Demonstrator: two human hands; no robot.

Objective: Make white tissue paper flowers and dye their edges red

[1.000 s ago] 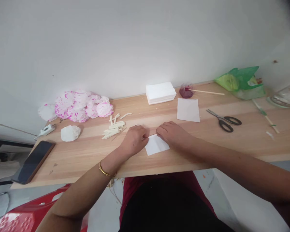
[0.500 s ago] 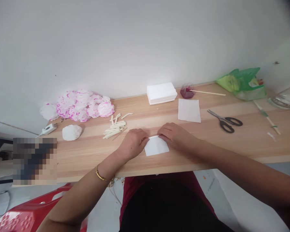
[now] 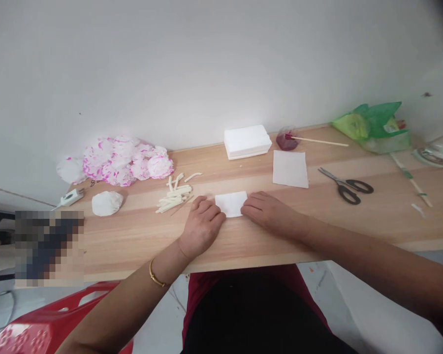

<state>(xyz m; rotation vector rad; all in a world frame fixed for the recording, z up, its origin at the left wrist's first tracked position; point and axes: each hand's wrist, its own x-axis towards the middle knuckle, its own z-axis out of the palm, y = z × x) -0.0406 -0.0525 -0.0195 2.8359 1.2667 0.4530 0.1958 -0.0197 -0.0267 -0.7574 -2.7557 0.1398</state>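
Observation:
A small white paper napkin [image 3: 230, 203] lies on the wooden table between my two hands. My left hand [image 3: 202, 225] has its fingers curled over the lower left corner, pinching the near edge. At the right edge, the bent fingers of my right hand [image 3: 268, 211] press on the lower right corner. Both thumbs are hidden beneath the hands. Just left of my left hand lies a heap of cream-coloured rolled strips [image 3: 174, 199]. A flat square napkin [image 3: 290, 169] rests beyond my right hand.
Along the wall stand pink-edged white paper balls [image 3: 123, 160], a napkin stack [image 3: 247, 141], a cup of dark red liquid [image 3: 287, 140] with a stick, and a green plastic bag [image 3: 382, 123]. Scissors [image 3: 347, 186] lie right; a white wrapped ball [image 3: 107, 203] sits left.
The napkin's far edge, pinched in both hands before, now lies flat farther from me. My fingers have come down to its near corners, and its near part no longer shows.

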